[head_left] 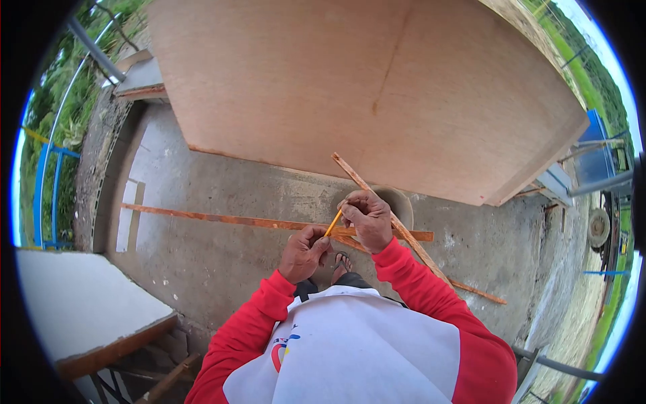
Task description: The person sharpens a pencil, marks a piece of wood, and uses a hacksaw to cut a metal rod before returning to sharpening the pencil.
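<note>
A thin yellow stick (334, 222), like a pencil, slants between my two hands in front of my chest. My left hand (304, 254) is closed round its lower end. At its upper end, my right hand (367, 219) has its fingers pinched together around the stick. Below and behind my hands lie reddish-brown wooden strips: a long one (222, 218) running left to right, and another (420, 250) crossing it at a slant on the right. My hands hide part of where the strips meet.
A large plywood sheet (289, 87) spans the far side above the concrete floor (222, 259). A round container (402, 205) stands behind my right hand. At the lower left is a white-topped table (94, 303). Blue metal frames stand at both sides.
</note>
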Motion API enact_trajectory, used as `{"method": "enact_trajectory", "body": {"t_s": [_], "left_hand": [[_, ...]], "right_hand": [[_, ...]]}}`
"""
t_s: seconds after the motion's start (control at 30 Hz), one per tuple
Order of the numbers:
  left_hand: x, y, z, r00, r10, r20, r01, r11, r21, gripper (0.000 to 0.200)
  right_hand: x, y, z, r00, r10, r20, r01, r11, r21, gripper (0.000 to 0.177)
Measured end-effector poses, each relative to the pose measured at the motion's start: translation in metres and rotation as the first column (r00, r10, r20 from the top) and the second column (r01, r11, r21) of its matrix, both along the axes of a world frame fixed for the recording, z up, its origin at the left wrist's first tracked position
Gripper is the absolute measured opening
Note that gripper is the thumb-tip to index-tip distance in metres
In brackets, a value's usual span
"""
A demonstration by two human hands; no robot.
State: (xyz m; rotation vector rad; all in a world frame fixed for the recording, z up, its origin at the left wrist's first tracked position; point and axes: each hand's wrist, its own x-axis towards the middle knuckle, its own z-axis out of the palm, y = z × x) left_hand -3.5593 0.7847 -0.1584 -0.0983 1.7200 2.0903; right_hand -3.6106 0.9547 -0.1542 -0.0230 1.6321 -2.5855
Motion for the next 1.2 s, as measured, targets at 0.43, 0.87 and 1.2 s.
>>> {"method": "enact_trajectory", "body": {"t_s": [0.43, 0.87, 1.2], "left_hand": [[0.073, -0.297, 0.001, 0.921, 0.375, 0.108, -0.390, 0.894, 0.219, 0.029], [0.165, -0.477, -0.010, 0.523, 0.850, 0.068, -0.852, 0.523, 0.008, 0.019], [0.324, -0.543, -0.046, 0.140, 0.975, -0.171, -0.753, -0.007, -0.658, 0.032]], "right_hand": [[-0.021, -0.318, 0.004, 0.811, 0.577, 0.093, -0.566, 0.815, -0.125, 0.006], [0.044, -0.615, -0.004, 0.531, 0.815, 0.232, -0.821, 0.562, -0.099, 0.012], [0.155, -0.827, -0.027, -0.524, 0.848, 0.078, -0.785, -0.516, 0.343, 0.023]]}}
